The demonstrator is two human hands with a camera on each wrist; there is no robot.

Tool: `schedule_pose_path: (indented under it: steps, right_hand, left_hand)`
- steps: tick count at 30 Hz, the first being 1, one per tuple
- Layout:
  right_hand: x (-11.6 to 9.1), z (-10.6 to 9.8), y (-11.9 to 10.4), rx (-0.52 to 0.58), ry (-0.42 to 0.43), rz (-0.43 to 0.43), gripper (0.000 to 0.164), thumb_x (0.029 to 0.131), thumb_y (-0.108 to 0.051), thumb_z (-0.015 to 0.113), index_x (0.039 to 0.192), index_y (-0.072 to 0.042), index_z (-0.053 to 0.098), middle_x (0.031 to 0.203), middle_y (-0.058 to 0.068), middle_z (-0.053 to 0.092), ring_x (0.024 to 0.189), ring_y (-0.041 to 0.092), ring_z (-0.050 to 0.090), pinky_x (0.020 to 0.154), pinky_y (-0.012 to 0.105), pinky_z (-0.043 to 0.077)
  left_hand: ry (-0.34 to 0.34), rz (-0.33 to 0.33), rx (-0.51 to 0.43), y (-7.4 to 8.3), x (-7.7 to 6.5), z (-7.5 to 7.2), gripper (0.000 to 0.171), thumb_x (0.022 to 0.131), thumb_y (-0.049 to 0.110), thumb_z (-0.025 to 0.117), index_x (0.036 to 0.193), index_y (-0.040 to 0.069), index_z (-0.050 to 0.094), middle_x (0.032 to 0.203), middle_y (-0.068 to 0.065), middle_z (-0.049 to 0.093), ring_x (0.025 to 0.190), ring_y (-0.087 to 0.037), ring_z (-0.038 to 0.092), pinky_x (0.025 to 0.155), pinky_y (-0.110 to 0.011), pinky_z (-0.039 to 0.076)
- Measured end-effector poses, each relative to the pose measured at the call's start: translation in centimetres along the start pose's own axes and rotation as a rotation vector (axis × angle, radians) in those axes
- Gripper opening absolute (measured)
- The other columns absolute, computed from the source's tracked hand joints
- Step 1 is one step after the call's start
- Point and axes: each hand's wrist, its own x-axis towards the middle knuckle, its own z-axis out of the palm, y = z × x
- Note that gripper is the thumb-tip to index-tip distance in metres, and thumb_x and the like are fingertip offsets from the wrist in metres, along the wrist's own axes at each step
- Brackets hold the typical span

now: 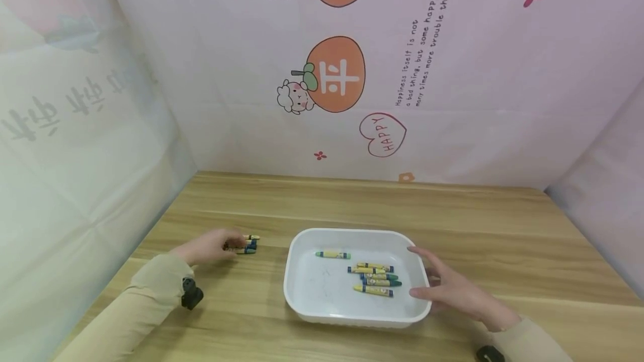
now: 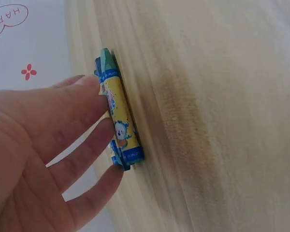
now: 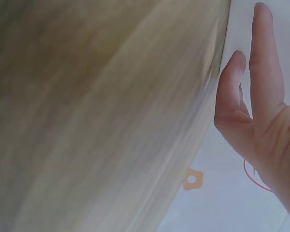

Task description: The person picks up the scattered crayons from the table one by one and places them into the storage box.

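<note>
At the left of the table, my left hand [image 1: 213, 244] grips a small bundle of wax crayons [image 1: 250, 251] from above, close over the wood. In the left wrist view, the fingertips meet a green crayon [image 2: 118, 111] in a yellow wrapper. Blue crayons behind it are partly hidden by the fingers. A white plastic tray [image 1: 302, 309] stands mid-table, with a loose group of crayons [image 1: 374, 290] in its right half and a light green crayon [image 1: 333, 255] lying apart. My right hand [image 1: 455, 289] rests at the tray's right end, thumb and forefinger extended over its rim.
The wooden table [image 1: 402, 205] runs back to a printed white cloth [image 1: 241, 127]. More cloth hangs along the left and right sides. A small black device [image 1: 191, 293] sits on my left wrist, and another [image 1: 489, 353] is by the right wrist.
</note>
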Motion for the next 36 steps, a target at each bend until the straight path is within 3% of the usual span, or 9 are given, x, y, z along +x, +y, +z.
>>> schedule_pose_path:
  steps: [9, 19, 25, 30, 36]
  right_hand:
    - [0.0, 0.0, 0.1, 0.002, -0.001, 0.003, 0.095, 0.085, -0.009, 0.068, 0.150, -0.007, -0.001, 0.133, 0.050, 0.017, 0.110, 0.041, 0.055, 0.071, 0.047, 0.057]
    - [0.1, 0.1, 0.2, 0.024, -0.010, -0.015, 0.094, 0.085, -0.009, 0.068, 0.150, -0.007, 0.000, 0.132, 0.050, 0.020, 0.107, 0.033, 0.057, 0.071, 0.048, 0.056]
    - [0.2, 0.0, 0.2, 0.024, -0.013, -0.015, 0.094, 0.085, -0.009, 0.068, 0.150, -0.007, 0.000, 0.131, 0.049, 0.022, 0.105, 0.031, 0.058, 0.071, 0.048, 0.056]
    - [0.2, 0.0, 0.2, 0.020, -0.012, -0.012, 0.094, 0.085, -0.008, 0.068, 0.150, -0.007, 0.000, 0.132, 0.049, 0.020, 0.106, 0.032, 0.058, 0.072, 0.048, 0.056]
    - [0.1, 0.0, 0.3, 0.019, -0.014, -0.019, 0.095, 0.085, -0.009, 0.068, 0.150, -0.008, -0.001, 0.133, 0.050, 0.018, 0.106, 0.033, 0.057, 0.072, 0.048, 0.056]
  left_hand:
    - [-0.018, -0.037, 0.051, 0.8, -0.3, 0.6, 0.040, 0.075, 0.016, 0.079, 0.109, 0.004, 0.061, 0.092, 0.001, 0.060, 0.084, -0.012, 0.055, 0.075, -0.030, 0.049]
    - [-0.015, -0.012, 0.046, 1.8, -0.6, 0.7, 0.037, 0.073, 0.009, 0.079, 0.104, 0.003, 0.058, 0.083, 0.000, 0.054, 0.075, -0.012, 0.048, 0.065, -0.025, 0.043]
    - [-0.018, -0.004, 0.045, 1.1, -0.5, 0.8, 0.034, 0.077, 0.005, 0.076, 0.106, 0.003, 0.059, 0.082, 0.001, 0.054, 0.074, -0.010, 0.048, 0.064, -0.024, 0.043]
    - [-0.025, -0.047, 0.012, 0.6, -0.1, 0.7, 0.036, 0.078, 0.007, 0.075, 0.110, 0.004, 0.059, 0.084, 0.002, 0.056, 0.075, -0.009, 0.050, 0.065, -0.024, 0.045]
    - [-0.016, -0.054, 0.016, 1.5, 0.6, -0.1, 0.037, 0.080, 0.004, 0.072, 0.116, 0.004, 0.059, 0.090, -0.001, 0.059, 0.079, -0.012, 0.055, 0.067, -0.027, 0.048]
